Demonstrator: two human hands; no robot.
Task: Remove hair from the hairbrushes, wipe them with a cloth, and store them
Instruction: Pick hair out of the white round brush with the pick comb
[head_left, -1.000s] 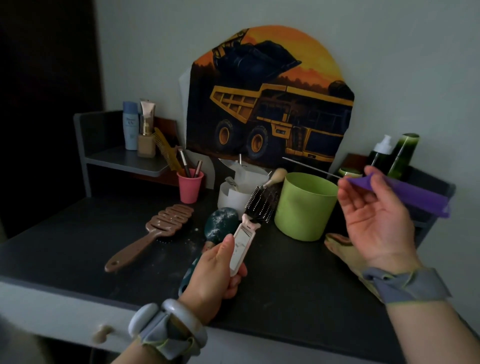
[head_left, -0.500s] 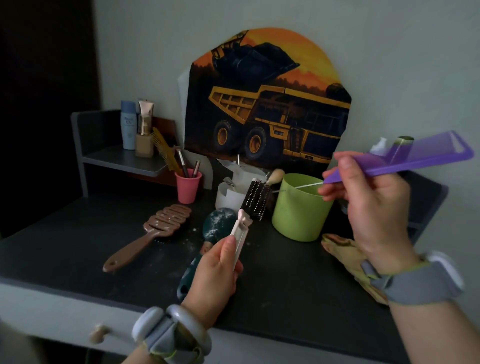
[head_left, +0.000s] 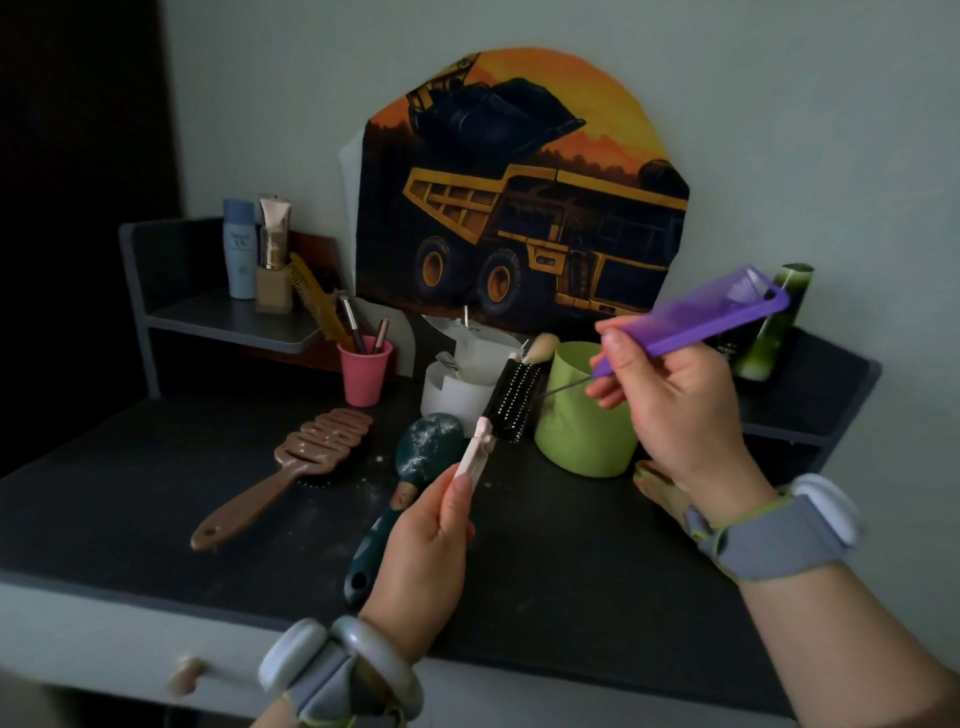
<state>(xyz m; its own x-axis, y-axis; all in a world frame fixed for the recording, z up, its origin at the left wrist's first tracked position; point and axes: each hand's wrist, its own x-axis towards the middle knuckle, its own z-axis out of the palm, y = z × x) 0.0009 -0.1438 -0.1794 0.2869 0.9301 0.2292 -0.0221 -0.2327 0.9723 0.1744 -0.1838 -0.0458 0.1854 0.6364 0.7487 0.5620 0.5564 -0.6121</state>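
Presently the left hand (head_left: 421, 540) grips the round brush (head_left: 511, 402) by its pale handle, the sound place to hold something light and stiff. Right hand (head_left: 670, 410) pinches the purple tail comb (head_left: 701, 325), its thin pin near the bristles.

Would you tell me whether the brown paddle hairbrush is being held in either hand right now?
No, the brown paddle hairbrush lies on the dark tabletop, apart from both hands.

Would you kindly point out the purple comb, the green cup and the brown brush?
purple comb (head_left: 711, 317), head view, flat purple body.
green cup (head_left: 582, 441), head view, front wall.
brown brush (head_left: 249, 501), head view, handle.
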